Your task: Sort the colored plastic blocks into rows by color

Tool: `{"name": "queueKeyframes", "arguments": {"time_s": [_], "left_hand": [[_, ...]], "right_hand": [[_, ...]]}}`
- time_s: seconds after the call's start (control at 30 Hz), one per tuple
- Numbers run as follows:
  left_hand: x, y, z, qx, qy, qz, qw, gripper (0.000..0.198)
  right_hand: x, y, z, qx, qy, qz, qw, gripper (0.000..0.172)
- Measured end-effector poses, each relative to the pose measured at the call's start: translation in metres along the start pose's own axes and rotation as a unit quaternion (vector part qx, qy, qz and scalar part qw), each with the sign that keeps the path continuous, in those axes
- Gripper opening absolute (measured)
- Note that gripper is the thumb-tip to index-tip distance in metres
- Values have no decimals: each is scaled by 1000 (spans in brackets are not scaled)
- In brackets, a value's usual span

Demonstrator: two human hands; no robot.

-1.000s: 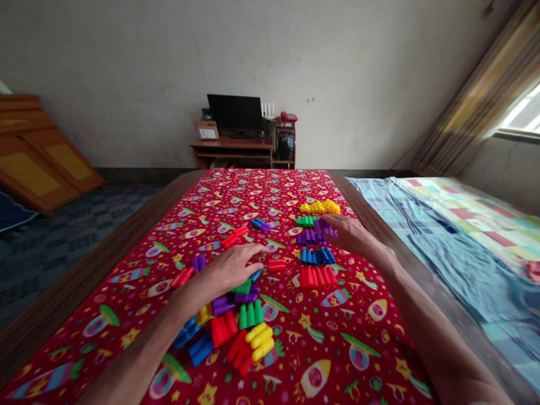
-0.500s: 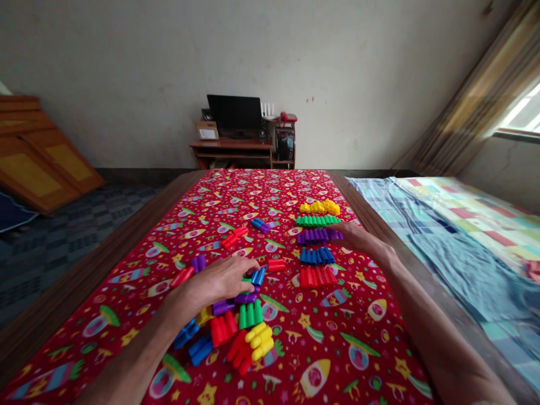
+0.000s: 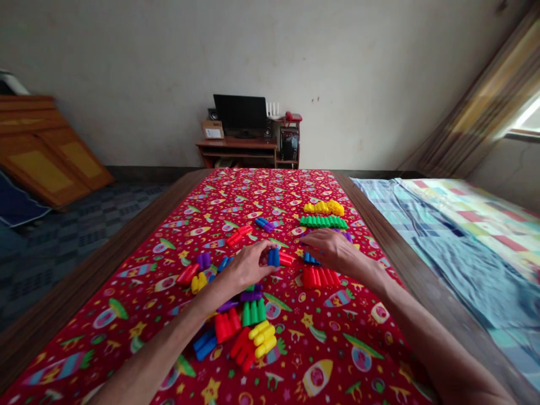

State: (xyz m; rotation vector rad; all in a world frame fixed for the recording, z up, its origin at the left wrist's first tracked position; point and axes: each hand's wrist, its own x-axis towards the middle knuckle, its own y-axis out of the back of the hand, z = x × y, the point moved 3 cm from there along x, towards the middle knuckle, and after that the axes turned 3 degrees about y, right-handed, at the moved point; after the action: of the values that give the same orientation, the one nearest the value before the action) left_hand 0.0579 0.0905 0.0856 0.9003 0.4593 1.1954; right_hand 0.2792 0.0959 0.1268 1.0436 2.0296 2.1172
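Observation:
My left hand pinches a small blue ribbed toy block just above the cloth, beside a red block. Over the sorted rows, my right hand reaches leftward with fingers extended and nothing visible in them. It covers much of the purple row and part of the blue row. Beyond it lie a green row and a yellow row; nearer is a red row. Beneath and around my left forearm spread mixed blocks, including green, yellow and red ones.
A red patterned cloth covers the table. Farther out lie a red block and a joined blue-purple pair. A bed stands at the right, and a desk with a monitor is against the wall.
My left hand has lifted the blue block from the pile and moved it right. My right hand has shifted left and nearer, from the purple row's end to above the blue row.

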Motion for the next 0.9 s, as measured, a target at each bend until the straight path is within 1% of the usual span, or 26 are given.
{"name": "queueKeyframes", "arguments": {"time_s": [0.1, 0.17, 0.27, 0.33, 0.4, 0.47, 0.57, 0.63, 0.7, 0.77, 0.83, 0.9], "left_hand": [[-2, 2, 10, -68, 11, 9, 998, 38], [-4, 2, 15, -86, 23, 14, 996, 37], [-5, 0, 19, -114, 44, 12, 992, 39], [-6, -1, 21, -137, 42, 9, 990, 41], [-6, -1, 23, -154, 29, 10, 988, 42], [-6, 0, 25, -174, 18, 9, 984, 41], [-7, 3, 25, -174, -8, 8, 985, 37], [-8, 6, 24, -121, -39, 8, 992, 29], [-8, 8, 20, -47, -70, 4, 996, 21], [-8, 7, 14, 18, -89, 5, 996, 20], [-6, 4, 5, 66, -100, 23, 993, 28], [-4, -3, -3, 90, -109, 25, 990, 38]], "right_hand": [[11, -12, -33, 51, 61, 40, 996, 24], [15, -16, -47, 68, 66, 56, 994, 26], [16, -18, -53, 73, 47, 66, 994, 28], [15, -18, -51, 72, 38, 49, 995, 31], [14, -16, -47, 58, 30, 31, 997, 32], [13, -10, -41, 36, 16, 26, 999, 29], [7, 9, -24, 20, -19, 53, 998, 30], [-3, 24, -5, 27, -50, 74, 996, 34], [-20, 35, 15, 36, -78, 71, 994, 36], [-43, 40, 32, 36, -99, 53, 993, 36], [-69, 38, 43, 37, -125, 45, 990, 35], [-93, 30, 47, 46, -160, 54, 985, 32]]}}
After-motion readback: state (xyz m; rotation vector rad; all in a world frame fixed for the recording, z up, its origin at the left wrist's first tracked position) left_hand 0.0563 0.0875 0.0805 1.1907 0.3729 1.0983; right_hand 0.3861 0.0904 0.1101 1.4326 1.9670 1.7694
